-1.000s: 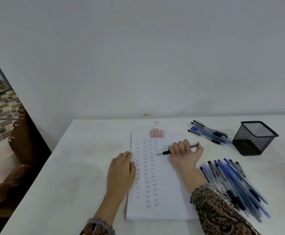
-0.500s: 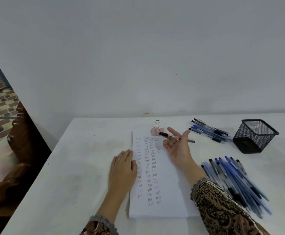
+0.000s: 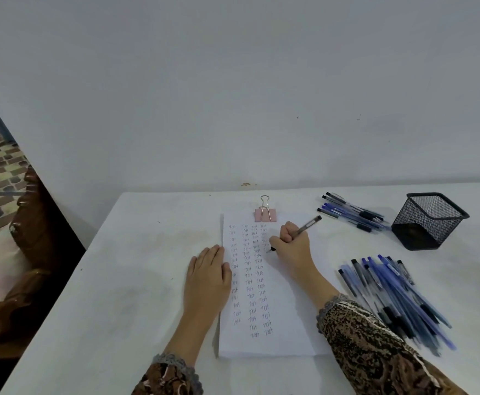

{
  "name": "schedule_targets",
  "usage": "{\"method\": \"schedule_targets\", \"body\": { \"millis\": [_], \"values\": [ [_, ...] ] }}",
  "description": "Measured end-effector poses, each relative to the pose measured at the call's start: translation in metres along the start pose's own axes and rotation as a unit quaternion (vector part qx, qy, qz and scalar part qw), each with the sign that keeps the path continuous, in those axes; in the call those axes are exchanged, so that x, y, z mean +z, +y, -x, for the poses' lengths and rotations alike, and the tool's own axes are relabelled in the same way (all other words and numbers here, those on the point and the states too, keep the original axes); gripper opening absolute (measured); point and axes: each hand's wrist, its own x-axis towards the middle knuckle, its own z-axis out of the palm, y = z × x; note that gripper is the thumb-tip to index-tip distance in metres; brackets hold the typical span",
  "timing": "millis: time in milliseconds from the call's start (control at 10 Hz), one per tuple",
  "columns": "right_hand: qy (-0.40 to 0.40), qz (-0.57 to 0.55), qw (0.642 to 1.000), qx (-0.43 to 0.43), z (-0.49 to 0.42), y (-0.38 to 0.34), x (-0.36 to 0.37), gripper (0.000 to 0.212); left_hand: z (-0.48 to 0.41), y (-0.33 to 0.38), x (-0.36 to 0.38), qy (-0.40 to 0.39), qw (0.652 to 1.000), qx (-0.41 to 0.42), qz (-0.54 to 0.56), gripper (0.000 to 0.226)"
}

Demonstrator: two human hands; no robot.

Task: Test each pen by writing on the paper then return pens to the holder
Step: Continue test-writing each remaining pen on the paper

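**Mid-test, writing**

R hand [image 3: 293, 246] curled round pen [image 3: 308, 225] low on barrel, tip on paper [image 3: 287, 323] just left of its knuckles. L hand [image 3: 208, 276] flat, pinning sheet edge. Pen prob. light, stiff, slick: grip nr tip. The holder [image 3: 428, 220] sits well right.

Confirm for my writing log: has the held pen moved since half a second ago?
Yes. The pen tip left the binder clip and came toward the person, down onto the paper.

Left hand [image 3: 208, 276] flat, right hand [image 3: 291, 246] curled
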Motion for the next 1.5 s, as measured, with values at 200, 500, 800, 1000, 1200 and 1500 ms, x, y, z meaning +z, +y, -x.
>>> {"method": "schedule_targets", "body": {
  "millis": [200,500,800,1000,1200,1500],
  "values": [
    [-0.002,0.037,0.999,-0.013,0.0041,-0.0050,0.0020,0.049,0.0009,0.0004,-0.0002,-0.002,1.000,-0.001,0.003,0.046],
    [0.010,0.054,0.998,-0.020,0.0044,-0.0054,0.0017,0.053,0.0016,0.0004,-0.0016,0.000,1.000,-0.003,0.016,0.046],
    [0.020,0.050,0.998,-0.024,0.0000,0.0006,0.0000,0.057,0.0016,0.0010,-0.0027,-0.005,1.000,-0.004,0.021,0.046],
    [0.018,0.062,0.997,-0.034,0.0011,-0.0004,-0.0007,0.054,0.0010,0.0010,-0.0027,-0.007,1.000,-0.004,0.015,0.046],
    [0.036,0.055,0.997,-0.041,0.0002,0.0004,-0.0010,0.055,0.0010,0.0009,-0.0024,-0.005,1.000,-0.006,0.012,0.046],
    [0.049,0.068,0.996,-0.036,-0.0002,-0.0002,-0.0027,0.052,0.0006,0.0008,-0.0014,-0.001,1.000,-0.003,0.013,0.045]
  ]
}}
